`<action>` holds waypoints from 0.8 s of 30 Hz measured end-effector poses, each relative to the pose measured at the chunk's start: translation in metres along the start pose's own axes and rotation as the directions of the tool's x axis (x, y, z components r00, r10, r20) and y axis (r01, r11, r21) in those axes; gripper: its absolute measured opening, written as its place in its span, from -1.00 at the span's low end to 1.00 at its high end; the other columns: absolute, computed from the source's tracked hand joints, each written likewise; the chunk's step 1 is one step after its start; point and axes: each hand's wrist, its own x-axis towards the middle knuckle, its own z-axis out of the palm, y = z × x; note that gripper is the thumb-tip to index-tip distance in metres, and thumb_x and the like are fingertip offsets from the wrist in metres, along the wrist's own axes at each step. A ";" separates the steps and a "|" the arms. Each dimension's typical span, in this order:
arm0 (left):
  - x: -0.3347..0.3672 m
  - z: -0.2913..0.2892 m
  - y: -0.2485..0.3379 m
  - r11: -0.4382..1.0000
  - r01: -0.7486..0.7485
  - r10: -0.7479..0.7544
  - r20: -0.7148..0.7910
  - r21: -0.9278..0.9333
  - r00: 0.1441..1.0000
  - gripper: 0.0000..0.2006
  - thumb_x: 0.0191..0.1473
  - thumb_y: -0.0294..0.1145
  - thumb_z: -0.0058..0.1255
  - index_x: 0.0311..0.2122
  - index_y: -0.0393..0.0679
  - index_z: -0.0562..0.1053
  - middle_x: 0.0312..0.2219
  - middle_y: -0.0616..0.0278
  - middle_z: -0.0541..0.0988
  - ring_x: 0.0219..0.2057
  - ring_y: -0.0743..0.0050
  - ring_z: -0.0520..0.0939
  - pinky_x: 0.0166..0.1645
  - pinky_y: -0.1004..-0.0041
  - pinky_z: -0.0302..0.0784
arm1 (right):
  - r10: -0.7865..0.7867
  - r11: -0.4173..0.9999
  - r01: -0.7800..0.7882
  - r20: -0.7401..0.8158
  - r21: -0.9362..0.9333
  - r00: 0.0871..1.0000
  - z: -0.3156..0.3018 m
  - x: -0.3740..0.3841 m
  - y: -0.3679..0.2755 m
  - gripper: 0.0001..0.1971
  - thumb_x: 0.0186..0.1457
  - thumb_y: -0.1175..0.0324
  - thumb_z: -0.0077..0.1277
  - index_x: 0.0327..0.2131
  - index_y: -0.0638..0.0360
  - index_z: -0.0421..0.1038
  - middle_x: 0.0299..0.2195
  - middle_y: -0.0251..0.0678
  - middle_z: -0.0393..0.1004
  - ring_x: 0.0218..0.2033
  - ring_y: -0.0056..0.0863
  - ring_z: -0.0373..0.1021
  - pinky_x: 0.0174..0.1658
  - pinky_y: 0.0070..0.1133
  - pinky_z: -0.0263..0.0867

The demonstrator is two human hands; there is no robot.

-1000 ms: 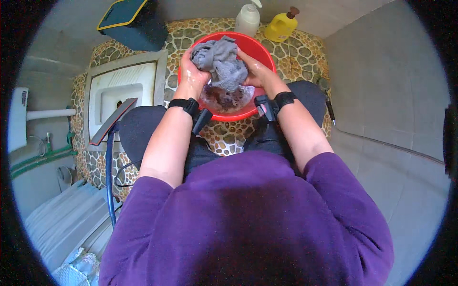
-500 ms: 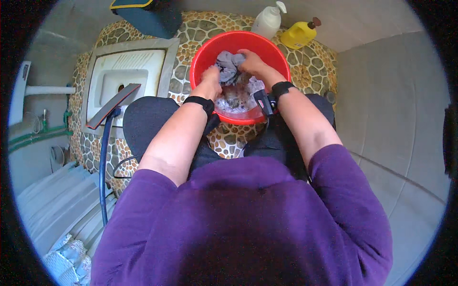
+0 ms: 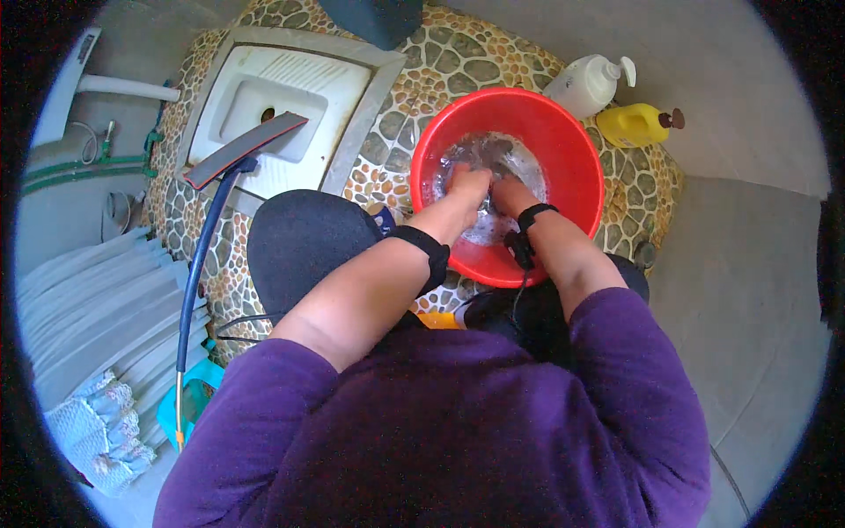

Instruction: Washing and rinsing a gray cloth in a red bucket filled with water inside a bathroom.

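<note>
Both my hands are down in a red basin [image 3: 581, 176] of sudsy water. A wet grey cloth [image 3: 495, 156] lies mostly under the water and foam, so its outline is hard to make out. My left hand [image 3: 471, 183] is closed on the cloth, knuckles up. Close beside it, my right hand [image 3: 510, 192] is closed on the cloth too, its fingers largely hidden in the water. Black straps circle both wrists, and a small black device with a cable hangs under the right one.
A white pump bottle [image 3: 583, 86] and a yellow jug [image 3: 635, 125] stand behind the basin. To the left are a squat toilet [image 3: 352, 81] and a long-handled floor squeegee [image 3: 246, 151]. A dark bin [image 3: 378, 19] stands at the back, a pleated curtain [image 3: 106, 290] at far left.
The grey cloth and both hands have gone down from above the water into the suds. My hands have come closer together. The view has shifted, placing the basin further right.
</note>
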 end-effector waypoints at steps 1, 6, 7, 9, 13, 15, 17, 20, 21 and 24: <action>0.003 0.001 -0.002 1.000 0.026 -0.026 0.025 -0.018 0.999 -0.65 -0.16 -0.38 -0.10 -0.18 -0.22 0.27 -0.32 0.06 0.41 -0.28 0.19 0.42 -0.26 0.20 0.36 | -0.006 1.000 0.006 0.082 -0.006 0.997 -0.001 0.006 0.004 -0.62 -0.09 0.42 -0.18 -0.10 0.04 0.27 -0.13 -0.05 0.29 -0.16 -0.15 0.31 -0.13 -0.34 0.25; -0.032 0.017 0.036 0.975 0.209 -0.197 0.139 -0.076 0.970 -0.59 -0.16 -0.36 -0.09 -0.14 -0.23 0.23 -0.28 0.02 0.42 -0.23 0.11 0.43 -0.21 0.10 0.34 | 0.325 0.871 -0.226 -0.164 0.437 0.931 -0.007 0.024 0.059 -0.62 -0.19 0.41 -0.09 -0.19 0.26 0.31 -0.25 0.06 0.36 -0.18 -0.16 0.32 -0.16 -0.39 0.25; -0.038 0.012 0.041 0.958 0.258 -0.237 0.161 -0.123 0.958 -0.58 -0.15 -0.35 -0.09 -0.12 -0.24 0.22 -0.26 0.01 0.42 -0.21 0.11 0.43 -0.19 0.08 0.33 | 0.292 0.890 -0.212 -0.146 0.405 0.945 -0.019 0.021 0.055 -0.62 -0.16 0.38 -0.10 -0.18 0.29 0.30 -0.24 0.01 0.38 -0.20 -0.21 0.34 -0.18 -0.40 0.26; -0.057 -0.004 0.037 0.999 -0.053 0.048 0.389 0.003 0.920 -0.60 -0.14 -0.32 -0.09 -0.14 -0.26 0.29 -0.25 -0.02 0.43 -0.20 0.14 0.44 -0.14 0.19 0.34 | 0.162 0.644 -0.038 -0.088 0.764 0.983 -0.039 0.005 0.035 -0.62 -0.12 0.31 -0.10 -0.18 0.27 0.30 -0.23 -0.15 0.39 -0.21 -0.36 0.33 -0.19 -0.48 0.25; -0.045 0.004 0.041 0.984 -0.058 0.108 0.304 -0.169 0.947 -0.45 0.01 0.05 -0.37 -0.01 -0.16 0.20 -0.08 0.04 0.31 -0.09 0.04 0.34 -0.02 0.08 0.18 | -0.089 -0.085 0.091 -0.098 0.992 0.991 -0.081 -0.027 -0.006 -0.74 -0.07 0.26 -0.09 -0.28 0.13 0.35 -0.38 -0.42 0.38 -0.37 -0.53 0.30 -0.30 -0.60 0.24; -0.017 -0.014 0.025 0.979 -0.185 0.203 0.281 -0.089 0.938 -0.40 0.01 0.17 -0.43 -0.02 -0.12 0.20 -0.08 0.08 0.29 -0.10 0.02 0.33 0.01 0.11 0.14 | -0.118 -0.019 0.117 -0.119 0.993 0.986 -0.101 -0.055 -0.034 -0.80 -0.08 0.29 -0.06 -0.37 0.16 0.35 -0.46 -0.42 0.36 -0.44 -0.59 0.27 -0.39 -0.63 0.20; -0.017 0.000 0.041 0.879 0.190 -0.036 0.336 -0.438 0.941 -0.44 0.00 0.17 -0.39 -0.09 -0.11 0.27 -0.19 0.07 0.37 -0.18 0.09 0.38 -0.02 0.17 0.19 | -0.082 0.199 0.283 -0.271 0.938 0.959 -0.101 -0.070 -0.037 -0.83 -0.09 0.28 -0.01 -0.45 0.16 0.36 -0.49 -0.45 0.33 -0.46 -0.65 0.24 -0.41 -0.67 0.16; -0.022 0.010 0.053 0.571 0.529 -0.194 0.523 -0.628 0.830 -0.45 0.00 0.18 -0.39 -0.13 -0.08 0.31 -0.26 0.08 0.44 -0.22 0.17 0.42 -0.05 0.22 0.23 | -0.007 0.381 0.415 -0.446 0.826 0.895 -0.106 -0.093 -0.050 -0.83 -0.10 0.27 0.03 -0.55 0.15 0.35 -0.55 -0.49 0.31 -0.52 -0.70 0.20 -0.44 -0.71 0.12; -0.023 0.008 0.054 0.606 0.528 -0.181 0.543 -0.595 0.820 -0.44 0.00 0.19 -0.42 -0.08 -0.06 0.28 -0.21 0.09 0.42 -0.17 0.18 0.40 -0.04 0.21 0.22 | 0.014 0.357 0.390 -0.423 0.849 0.906 -0.113 -0.104 -0.057 -0.81 -0.09 0.26 0.04 -0.57 0.15 0.35 -0.57 -0.51 0.31 -0.53 -0.71 0.18 -0.45 -0.72 0.10; 0.013 -0.005 0.002 0.920 0.004 0.164 0.393 -0.392 0.905 -0.46 0.02 0.12 -0.43 -0.03 -0.05 0.25 -0.15 0.11 0.39 -0.10 0.25 0.37 -0.01 0.26 0.20 | -0.082 0.366 0.421 -0.421 0.830 0.903 -0.117 -0.119 -0.086 -0.79 -0.06 0.25 0.02 -0.61 0.17 0.35 -0.62 -0.54 0.31 -0.55 -0.73 0.17 -0.44 -0.73 0.10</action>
